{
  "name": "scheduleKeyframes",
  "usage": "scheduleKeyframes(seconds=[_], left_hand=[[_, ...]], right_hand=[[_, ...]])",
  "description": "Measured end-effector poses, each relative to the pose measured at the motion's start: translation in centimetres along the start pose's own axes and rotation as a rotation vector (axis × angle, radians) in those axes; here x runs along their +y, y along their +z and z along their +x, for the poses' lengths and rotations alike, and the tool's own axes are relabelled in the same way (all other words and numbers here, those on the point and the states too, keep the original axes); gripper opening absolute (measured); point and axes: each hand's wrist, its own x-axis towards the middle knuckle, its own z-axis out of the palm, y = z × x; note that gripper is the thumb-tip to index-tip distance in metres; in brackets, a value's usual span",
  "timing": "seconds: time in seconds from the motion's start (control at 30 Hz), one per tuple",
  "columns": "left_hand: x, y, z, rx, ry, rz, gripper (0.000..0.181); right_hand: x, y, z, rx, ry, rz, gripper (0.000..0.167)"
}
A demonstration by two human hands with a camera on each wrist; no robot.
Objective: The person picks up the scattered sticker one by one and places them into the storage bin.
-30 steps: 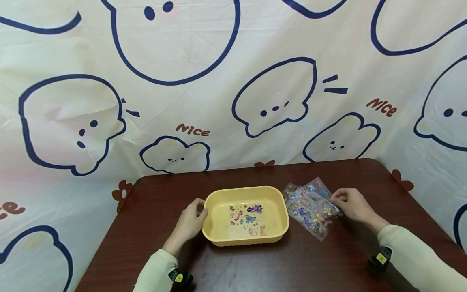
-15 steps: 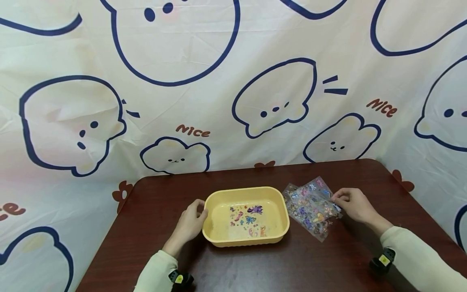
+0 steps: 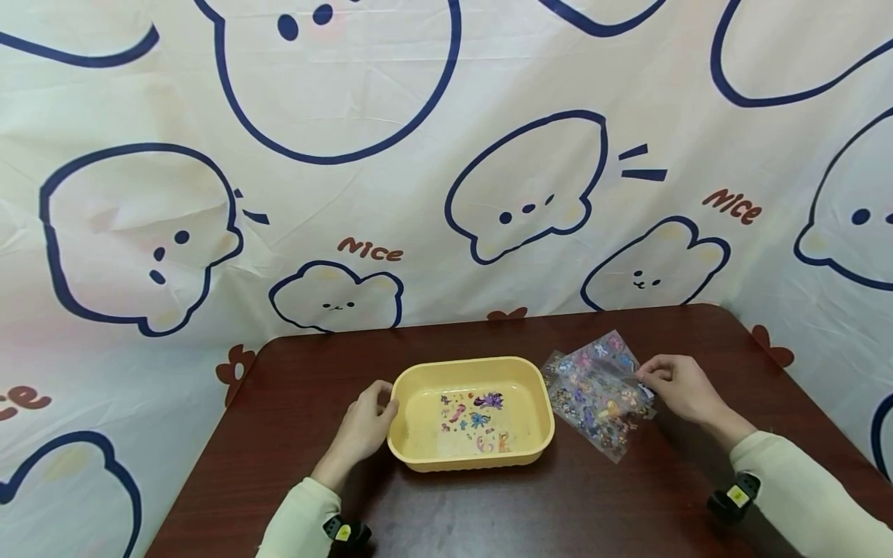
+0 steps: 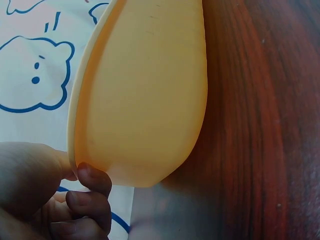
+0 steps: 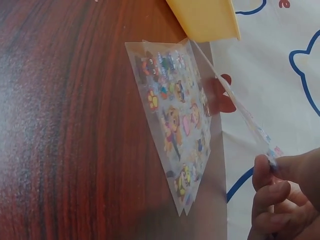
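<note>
My left hand (image 3: 364, 422) pinches the left rim of a yellow plastic basin (image 3: 412, 387), thumb and curled fingers on either side of the edge in the left wrist view. Flat inside the basin lies a clear sticker sheet (image 3: 478, 419) with small colourful pony figures. Right of the basin, my right hand (image 3: 680, 387) pinches the edge of a transparent sticker sheet (image 3: 601, 368). In the right wrist view this sheet slants up from the pile. Beneath it, several more sticker sheets (image 5: 172, 120) with cartoon figures rest on the table, overlapping each other.
A dark reddish-brown table (image 3: 474, 519) with rounded far corners carries everything. Behind it and at the sides hangs a white cloth (image 3: 418, 209) printed with blue-outlined cartoon animals. Black devices (image 3: 734, 496) are strapped to both wrists.
My right hand has shifted slightly right and up, and the top sticker sheet has lifted and slid with it. The left hand and the basin stay where they were.
</note>
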Motion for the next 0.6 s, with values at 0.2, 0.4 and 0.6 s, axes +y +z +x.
scheduleKeyframes(seconds=[0.2, 0.4, 0.6], left_hand=[[0.02, 0.02, -0.01, -0.001, -0.003, 0.001, 0.025], [0.02, 0.03, 0.01, -0.005, -0.008, -0.001, 0.025], [0.04, 0.01, 0.0, -0.01, -0.016, -0.006, 0.025]], right_hand=[[-0.18, -0.26, 0.07, 0.021, 0.011, 0.004, 0.023], [-0.47, -0.6, 0.09, 0.033, -0.006, 0.012, 0.025], [-0.96, -0.9, 0.05, 0.048, 0.006, 0.028, 0.029]])
